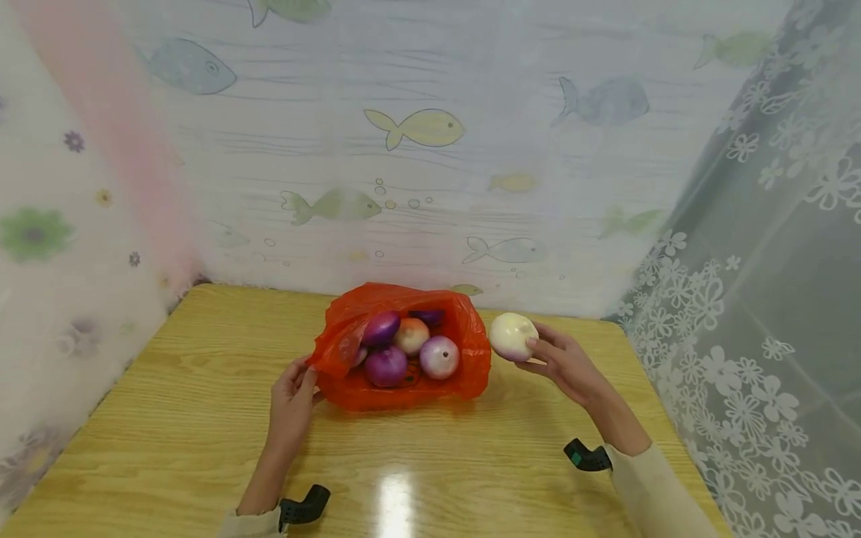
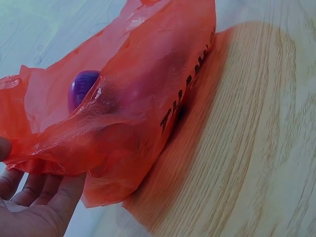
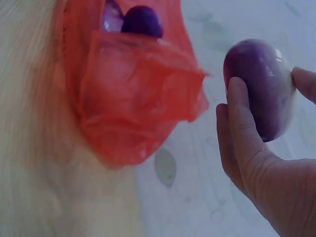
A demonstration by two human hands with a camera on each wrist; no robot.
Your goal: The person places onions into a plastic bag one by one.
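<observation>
A red plastic bag [image 1: 474, 359] lies with its mouth spread on the table, several onions inside. Among them are a purple onion [image 1: 386, 366], a paler one [image 1: 439, 357] and an orange-brown one [image 1: 412, 336]. My left hand [image 1: 293, 396] pinches the bag's left rim between thumb and fingers; the left wrist view shows the thin film [image 2: 54, 153] gathered there. Just right of the bag, my right hand [image 1: 565, 362] holds a white and purple onion [image 1: 513, 336] above the table. In the right wrist view, thumb and fingers grip that onion [image 3: 259, 89] from opposite sides, apart from the bag.
The wooden table [image 1: 202, 373] reaches back to a curtain [image 1: 417, 187] printed with fish. A lace-patterned curtain [image 1: 760, 359] hangs along the right side. Black wrist mounts [image 1: 305, 506] sit at both sleeves.
</observation>
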